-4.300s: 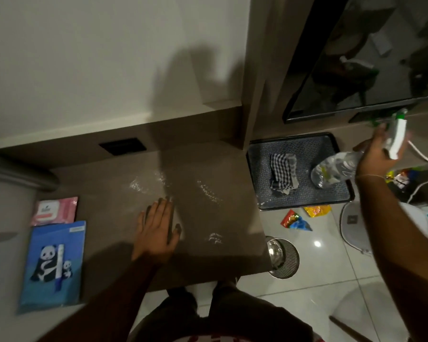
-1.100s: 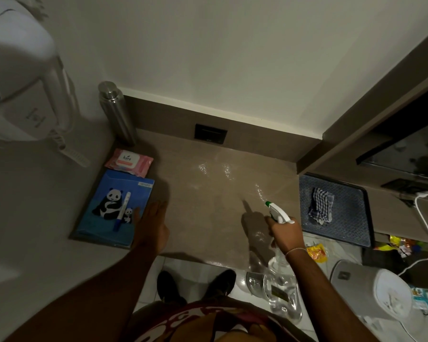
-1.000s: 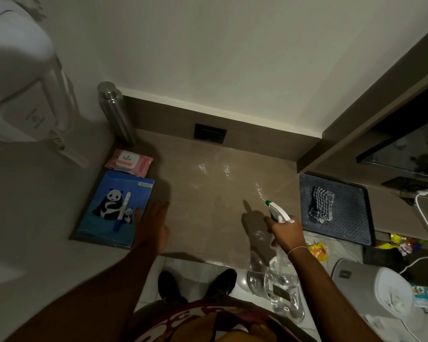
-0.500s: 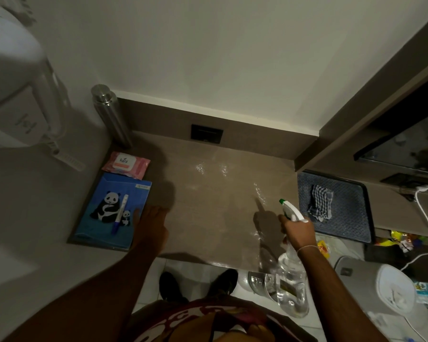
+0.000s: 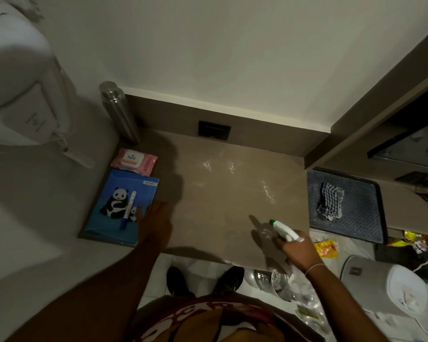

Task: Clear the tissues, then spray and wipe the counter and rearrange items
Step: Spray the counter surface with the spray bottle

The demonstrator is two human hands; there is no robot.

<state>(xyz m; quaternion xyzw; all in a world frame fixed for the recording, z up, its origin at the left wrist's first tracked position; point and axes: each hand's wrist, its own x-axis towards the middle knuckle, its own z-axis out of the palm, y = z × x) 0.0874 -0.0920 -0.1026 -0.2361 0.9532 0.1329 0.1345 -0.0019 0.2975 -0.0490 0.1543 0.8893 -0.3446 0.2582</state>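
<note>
The brown counter [image 5: 223, 201] carries wet shiny streaks near its back and right side. My right hand [image 5: 298, 251] grips a clear spray bottle [image 5: 286, 230] with a white head and green nozzle, aimed left over the counter's front right part. My left hand [image 5: 156, 222] rests flat on the counter with fingers spread, touching the right edge of a blue panda folder [image 5: 120, 206]. A pen [image 5: 128, 210] lies on that folder. A pink wipes pack [image 5: 134, 161] lies behind it. A checked cloth [image 5: 329, 202] sits on a dark tray [image 5: 356, 218] to the right.
A steel flask [image 5: 119, 111] stands at the counter's back left corner. A white wall-mounted hair dryer [image 5: 17, 95] hangs at the left. A black socket plate [image 5: 214, 129] sits in the backsplash. On the floor are a metal bin [image 5: 269, 280], snack wrappers [image 5: 326, 249] and a white appliance [image 5: 386, 287].
My right hand brought the spray bottle from the tray side down over the counter's front right. My left hand slid left to the folder's edge. The view swung left.
</note>
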